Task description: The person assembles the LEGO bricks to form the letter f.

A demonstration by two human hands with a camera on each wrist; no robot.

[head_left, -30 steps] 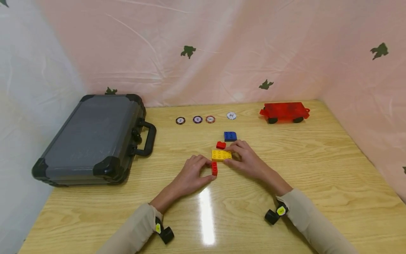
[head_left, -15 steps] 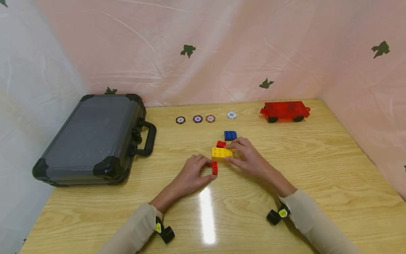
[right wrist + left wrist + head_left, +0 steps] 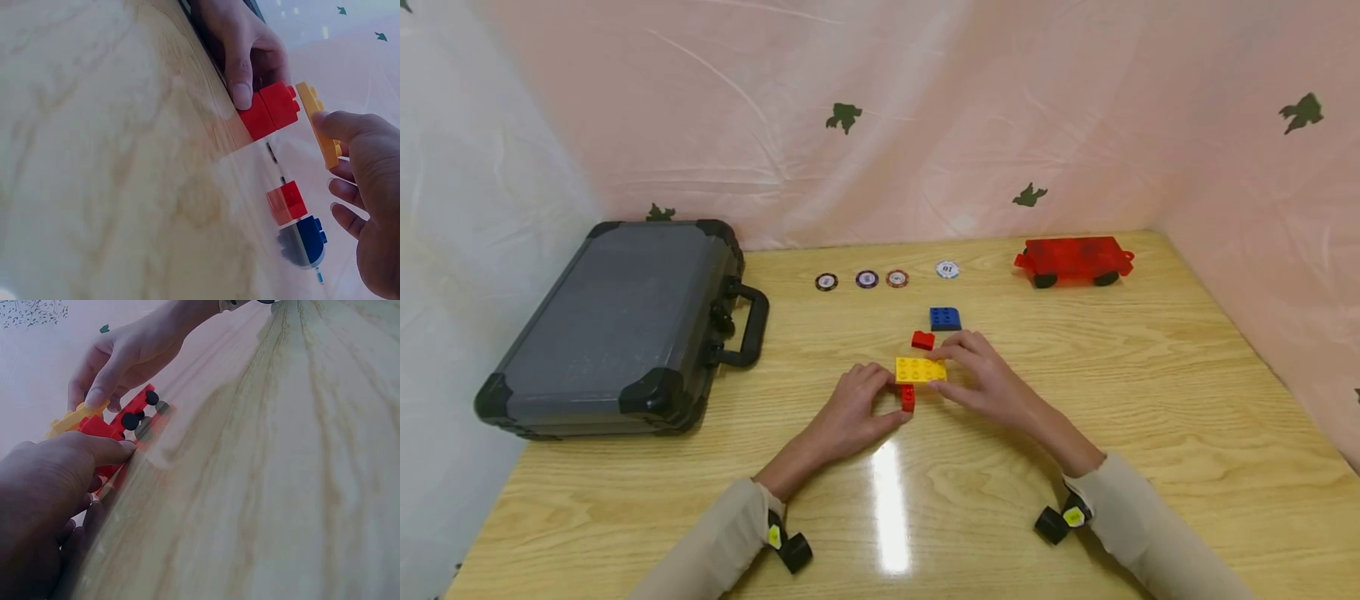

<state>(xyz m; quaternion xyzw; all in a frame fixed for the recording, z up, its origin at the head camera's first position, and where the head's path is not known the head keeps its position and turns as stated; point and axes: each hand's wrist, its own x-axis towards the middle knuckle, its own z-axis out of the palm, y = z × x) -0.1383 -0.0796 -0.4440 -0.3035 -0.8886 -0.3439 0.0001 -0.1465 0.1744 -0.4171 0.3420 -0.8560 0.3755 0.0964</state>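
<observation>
- Left hand: thumb and fingers pinch the red piece on the worktop.
- Right hand: fingers part-curled, pinching the yellow brick.
- Change: the yellow brick has shifted from beyond the red piece to above it; the parts overlap, apparently unseated.
- Yellow brick: oblong, thin, two rows of studs facing up.
- Beyond: small red brick, then blue brick.

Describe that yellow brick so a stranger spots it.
Right of the gray case is the right hand. Its fingers hold the yellow brick above the red piece in the left hand; it's the only yellow brick, longer than the blue brick.
</observation>
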